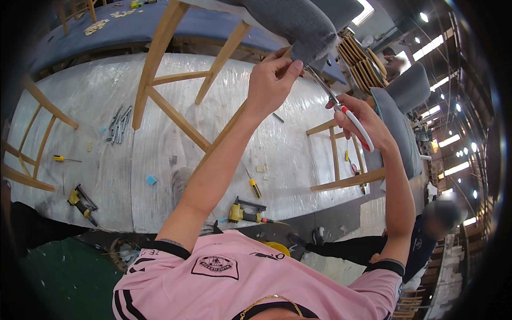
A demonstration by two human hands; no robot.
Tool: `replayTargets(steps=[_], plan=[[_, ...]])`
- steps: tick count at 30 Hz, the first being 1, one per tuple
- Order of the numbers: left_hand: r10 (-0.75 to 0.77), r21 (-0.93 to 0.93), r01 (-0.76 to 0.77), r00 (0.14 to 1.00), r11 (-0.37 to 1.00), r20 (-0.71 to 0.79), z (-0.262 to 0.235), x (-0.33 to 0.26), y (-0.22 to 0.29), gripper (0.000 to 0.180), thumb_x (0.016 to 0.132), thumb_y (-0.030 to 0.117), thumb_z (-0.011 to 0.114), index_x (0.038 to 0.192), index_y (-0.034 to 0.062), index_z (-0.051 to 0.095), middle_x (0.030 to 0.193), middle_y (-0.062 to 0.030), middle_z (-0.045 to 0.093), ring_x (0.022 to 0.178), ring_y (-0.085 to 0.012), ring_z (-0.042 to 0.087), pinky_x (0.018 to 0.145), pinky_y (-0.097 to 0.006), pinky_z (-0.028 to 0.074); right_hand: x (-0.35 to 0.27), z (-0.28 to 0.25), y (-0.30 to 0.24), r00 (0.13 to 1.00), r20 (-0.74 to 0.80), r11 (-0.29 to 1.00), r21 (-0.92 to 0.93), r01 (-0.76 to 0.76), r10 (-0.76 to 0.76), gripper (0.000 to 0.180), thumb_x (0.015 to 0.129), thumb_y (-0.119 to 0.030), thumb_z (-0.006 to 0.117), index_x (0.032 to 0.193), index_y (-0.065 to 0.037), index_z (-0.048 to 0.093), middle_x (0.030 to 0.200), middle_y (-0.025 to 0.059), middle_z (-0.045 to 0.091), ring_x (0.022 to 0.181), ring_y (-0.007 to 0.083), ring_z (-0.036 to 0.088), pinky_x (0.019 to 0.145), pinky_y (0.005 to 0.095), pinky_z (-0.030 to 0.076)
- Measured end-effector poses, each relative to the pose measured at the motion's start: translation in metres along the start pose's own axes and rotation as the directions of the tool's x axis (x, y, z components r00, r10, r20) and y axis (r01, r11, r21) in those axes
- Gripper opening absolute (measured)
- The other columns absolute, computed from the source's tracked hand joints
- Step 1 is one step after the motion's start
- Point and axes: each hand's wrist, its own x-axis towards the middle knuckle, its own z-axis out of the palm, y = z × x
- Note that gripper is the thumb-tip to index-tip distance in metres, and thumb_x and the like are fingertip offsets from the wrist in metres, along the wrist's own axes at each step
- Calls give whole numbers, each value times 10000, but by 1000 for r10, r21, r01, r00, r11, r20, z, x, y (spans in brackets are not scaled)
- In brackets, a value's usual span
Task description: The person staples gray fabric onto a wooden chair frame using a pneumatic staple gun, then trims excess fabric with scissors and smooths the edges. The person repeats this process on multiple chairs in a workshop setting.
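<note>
My left hand (271, 85) pinches the edge of grey fabric (316, 38) at the corner of an upholstered chair, thumb and fingers pressed together. The chair is tipped, and its pale wooden legs (154, 69) slant down toward the worktable. In my right hand (368, 121) is a pair of scissors (356, 127) with white and red handles, fingers in the loops. The metal blades reach up and left to the fabric, close beside my left fingertips. Whether they cut into the cloth, I cannot tell.
Staple guns (245, 212), a yellow-handled screwdriver (255, 188), metal staple strips (120, 126) and a blue foam bit (151, 180) lie on the plastic-wrapped worktable (202, 208). A second grey chair (397, 120) stands right. Another person (421, 242) is at lower right. Behind runs a blue-covered table (128, 33).
</note>
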Motion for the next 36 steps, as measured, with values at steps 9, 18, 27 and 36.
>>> replayTargets(steps=[9,18,27,36], plan=[[52,45,-51,998,998,-32,2,0,-5,294,974,293,702,932,19,799,1235,-169,710,866,-195,723,789,-313,530,4,-2,1,1000,-6,999,-29,29,-29,607,948,-606,635,1188,-50,676,756,18,580,609,106,572,580,265,478],[-1,-20,1,1000,1000,-4,-3,0,-1,294,978,290,696,941,19,801,1297,-182,681,923,-200,724,825,-315,535,32,5,-16,998,-55,996,-84,21,-26,808,834,-762,657,1195,-41,690,846,75,659,658,142,592,570,275,479],[12,-39,-11,1000,999,12,-4,0,-7,296,976,297,695,951,22,800,1317,-172,676,925,-198,720,832,-317,533,33,6,-10,996,-67,994,-100,46,-53,684,915,-718,627,1060,-50,653,673,-24,526,483,72,456,467,257,356],[8,-51,-8,1000,999,10,-6,0,-10,286,971,283,707,951,12,798,1321,-178,675,974,-194,723,841,-311,532,32,7,-14,996,-79,999,8,47,-46,761,836,-697,731,1152,-6,711,656,18,601,461,81,472,466,275,341]])
